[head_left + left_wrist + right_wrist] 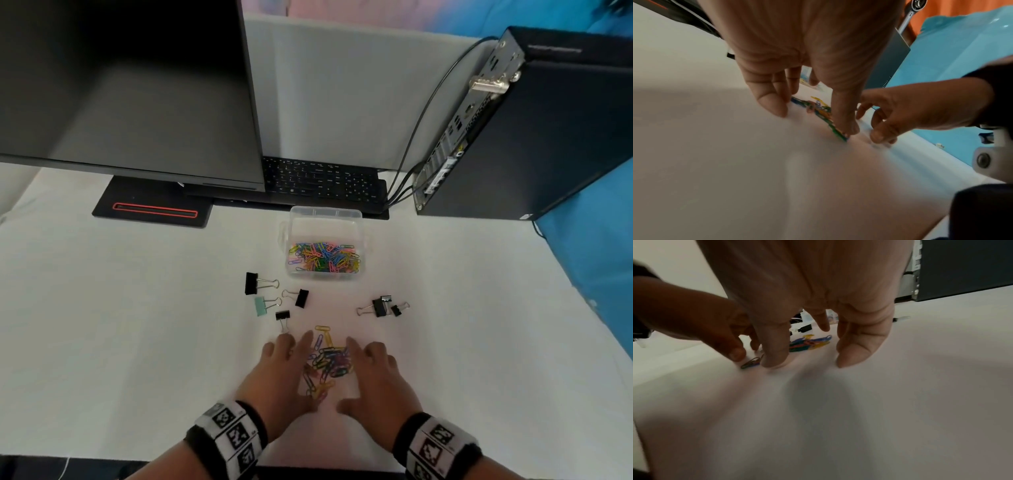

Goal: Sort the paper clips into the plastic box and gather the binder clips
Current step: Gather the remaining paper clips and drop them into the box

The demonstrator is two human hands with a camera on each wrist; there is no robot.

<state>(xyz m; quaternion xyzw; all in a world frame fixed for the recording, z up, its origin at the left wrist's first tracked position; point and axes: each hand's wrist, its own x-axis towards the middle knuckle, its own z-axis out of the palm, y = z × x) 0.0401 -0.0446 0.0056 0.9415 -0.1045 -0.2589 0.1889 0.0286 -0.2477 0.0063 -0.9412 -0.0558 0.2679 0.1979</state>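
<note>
A pile of coloured paper clips (330, 363) lies on the white table near its front edge. My left hand (284, 370) and right hand (373, 370) flank the pile, fingers extended, tips on the table. The left wrist view shows my left hand (789, 53) with its thumb against the paper clips (822, 112). In the right wrist view my right hand (818, 288) arches beside the paper clips (809, 344). The clear plastic box (325, 216) behind holds many paper clips. Several binder clips (260, 284) lie left of centre and more binder clips (378, 306) lie to the right.
A monitor (137, 85) on a black stand (150, 209) fills the back left. A keyboard (322, 185) sits behind the box. A computer tower (531, 130) with cables (411, 164) stands at the back right. The table's right edge (561, 274) drops to blue.
</note>
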